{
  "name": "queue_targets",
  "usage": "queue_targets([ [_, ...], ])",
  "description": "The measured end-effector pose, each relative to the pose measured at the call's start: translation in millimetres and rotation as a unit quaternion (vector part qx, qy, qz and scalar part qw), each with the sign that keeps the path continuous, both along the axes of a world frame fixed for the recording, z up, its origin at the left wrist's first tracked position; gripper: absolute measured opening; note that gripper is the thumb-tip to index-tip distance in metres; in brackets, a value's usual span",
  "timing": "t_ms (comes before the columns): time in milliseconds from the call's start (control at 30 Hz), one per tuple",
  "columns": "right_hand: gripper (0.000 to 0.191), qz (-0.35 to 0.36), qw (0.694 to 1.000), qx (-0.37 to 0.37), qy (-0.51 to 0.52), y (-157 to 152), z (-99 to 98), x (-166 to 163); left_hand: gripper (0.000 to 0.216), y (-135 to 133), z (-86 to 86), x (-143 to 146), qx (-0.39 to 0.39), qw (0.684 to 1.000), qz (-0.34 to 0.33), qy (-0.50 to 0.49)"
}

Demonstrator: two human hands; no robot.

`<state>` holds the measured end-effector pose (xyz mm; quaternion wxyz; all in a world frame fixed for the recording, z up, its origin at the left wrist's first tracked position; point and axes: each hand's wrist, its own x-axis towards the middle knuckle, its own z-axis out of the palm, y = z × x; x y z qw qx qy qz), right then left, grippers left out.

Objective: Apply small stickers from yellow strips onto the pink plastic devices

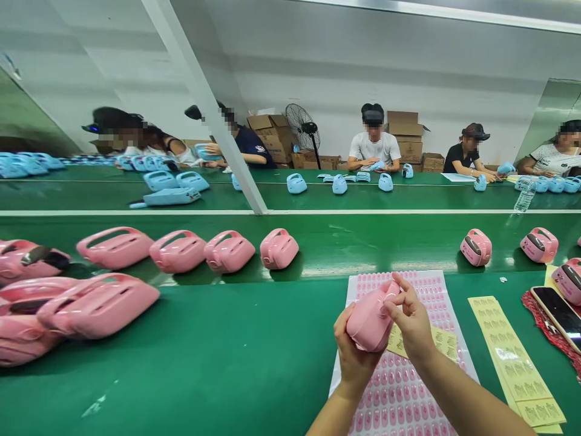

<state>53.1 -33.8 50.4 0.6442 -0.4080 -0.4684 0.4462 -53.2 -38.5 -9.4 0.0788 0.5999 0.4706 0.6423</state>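
Note:
A pink plastic casing with a loop handle (pixel 368 321) is held up and tilted over the table. My left hand (pixel 354 362) is wrapped round its left side and underside. At the handle end, my right hand (pixel 414 322) has its thumb and fingers closed against the casing; whether a small sticker lies under the fingertips cannot be made out. Beneath both hands lies a white sheet of pink oval stickers (pixel 385 396). A short yellow label strip (pixel 445 343) rests across that sheet, partly hidden by my right hand.
Several pink casings (pixel 229 251) line the green belt beyond, with more stacked at left. Yellow label sheets (pixel 511 357) and a phone (pixel 558 315) on red cloth lie at right. Co-workers (pixel 374 148) handle blue casings across a white rail (pixel 318 212); a slanted post (pixel 209 103) rises left.

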Motion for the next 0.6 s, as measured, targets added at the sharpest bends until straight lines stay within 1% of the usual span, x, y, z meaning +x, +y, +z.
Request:
queue_targets([
  [133,0.019,0.015,1.000,0.004,0.001,-1.1,1.7,0.3,0.070,-0.3,-0.2,1.7,0.013,0.999,0.030,0.005],
  [300,0.019,0.008,1.000,0.006,-0.017,-2.3,6.3,4.3,0.070,-0.6,0.9,2.5,0.034,0.999,0.023,0.006],
  [467,0.021,0.019,1.000,-0.007,-0.001,-2.7,10.6,6.6,0.076,1.1,0.6,2.5,0.069,0.997,0.015,0.007],
  [600,0.020,0.016,1.000,-0.011,-0.018,-4.2,11.9,6.2,0.078,2.9,0.3,3.4,0.090,0.996,0.023,0.006],
])
